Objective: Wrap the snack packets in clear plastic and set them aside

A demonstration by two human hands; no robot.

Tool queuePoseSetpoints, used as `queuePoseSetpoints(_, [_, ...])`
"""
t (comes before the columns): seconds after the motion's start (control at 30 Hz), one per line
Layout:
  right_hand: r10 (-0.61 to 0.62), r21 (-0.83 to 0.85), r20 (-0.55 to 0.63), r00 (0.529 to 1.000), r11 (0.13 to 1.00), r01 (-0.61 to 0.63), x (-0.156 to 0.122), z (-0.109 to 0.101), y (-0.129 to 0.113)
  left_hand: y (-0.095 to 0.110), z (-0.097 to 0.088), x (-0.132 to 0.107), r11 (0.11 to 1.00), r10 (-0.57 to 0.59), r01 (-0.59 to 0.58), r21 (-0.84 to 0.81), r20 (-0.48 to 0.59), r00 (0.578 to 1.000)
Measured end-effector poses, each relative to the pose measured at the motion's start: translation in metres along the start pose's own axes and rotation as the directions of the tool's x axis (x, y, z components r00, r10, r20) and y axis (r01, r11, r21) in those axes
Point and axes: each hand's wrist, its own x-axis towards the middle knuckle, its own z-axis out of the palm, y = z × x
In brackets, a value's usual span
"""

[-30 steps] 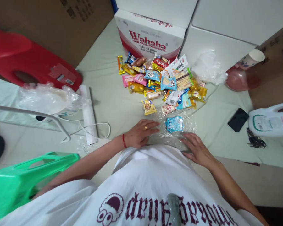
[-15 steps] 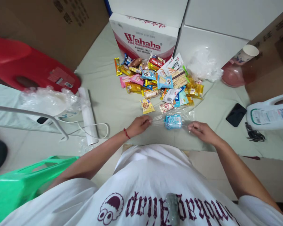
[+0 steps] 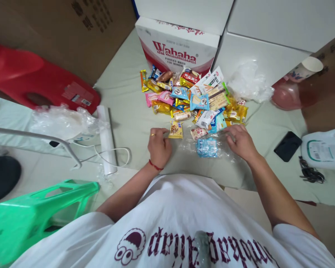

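A pile of small snack packets (image 3: 195,98) lies on the pale green cloth in front of a Wahaha box (image 3: 178,46). My left hand (image 3: 158,143) has its fingers curled on a yellow cookie packet (image 3: 176,130) at the pile's near edge. My right hand (image 3: 240,141) rests with bent fingers on the right edge of a clear plastic bag (image 3: 212,145). Inside that bag lies a light blue packet (image 3: 207,147).
A red plastic stool (image 3: 36,80) and crumpled clear plastic (image 3: 61,121) lie at the left, with a roll of bags (image 3: 106,137) and a white cable. A green stool (image 3: 30,216) is near left. A black phone (image 3: 289,146), white jug (image 3: 324,149), paper cup (image 3: 307,69) sit right.
Both hands let go of the stretched bag edges and moved forward. The left hand went up to the yellow cookie packet; the right went to the bag's far right side.
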Motion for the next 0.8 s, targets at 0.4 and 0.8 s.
queuePoseSetpoints(0.4, [-0.103,0.004,0.173,0.98,0.995,0.104,0.038,0.019,-0.013,0.061,0.058,-0.01,0.712,0.573,-0.698,-0.071,0.634,0.52])
queuePoseSetpoints(0.8, [-0.186,0.161,0.358,0.915,0.978,0.136,-0.041,0.05,-0.051,0.035,0.068,-0.017,0.841,0.539,-0.426,-0.332,0.566,0.624])
